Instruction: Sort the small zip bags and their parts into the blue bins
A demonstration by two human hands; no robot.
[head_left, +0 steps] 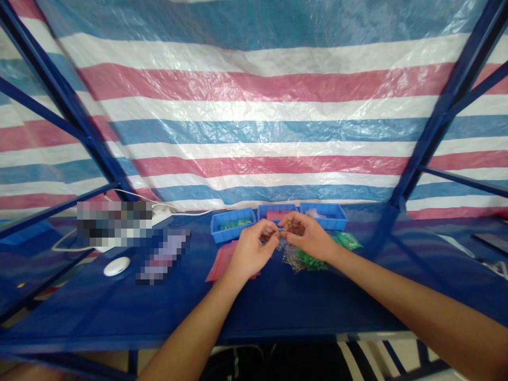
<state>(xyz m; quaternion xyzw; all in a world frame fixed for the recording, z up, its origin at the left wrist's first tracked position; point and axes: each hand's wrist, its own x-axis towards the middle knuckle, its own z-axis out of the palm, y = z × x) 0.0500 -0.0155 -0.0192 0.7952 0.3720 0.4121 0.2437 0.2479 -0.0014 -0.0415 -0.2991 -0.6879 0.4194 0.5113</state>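
Note:
My left hand (256,247) and my right hand (308,234) meet over the middle of the blue table, fingertips pinched. Between them is a small thin piece (281,229), partly shiny, too small to name; both hands appear to hold it. Pink plastic sheets or bags (220,260) lie partly beneath my left hand. Under my right hand are a clear bag of small brass-coloured parts (292,259) and a heap of green pieces (313,262). Another green bagged bundle (348,240) lies just right of my right wrist.
Behind my hands stand a left blue bin (216,233) with green bits, a middle bin (291,207) with something pink, and a right bin (340,216) with clear plastic. At left are a white oval object (117,266) and a pixelated flat item (165,255). Blue frame posts (426,140) flank the table.

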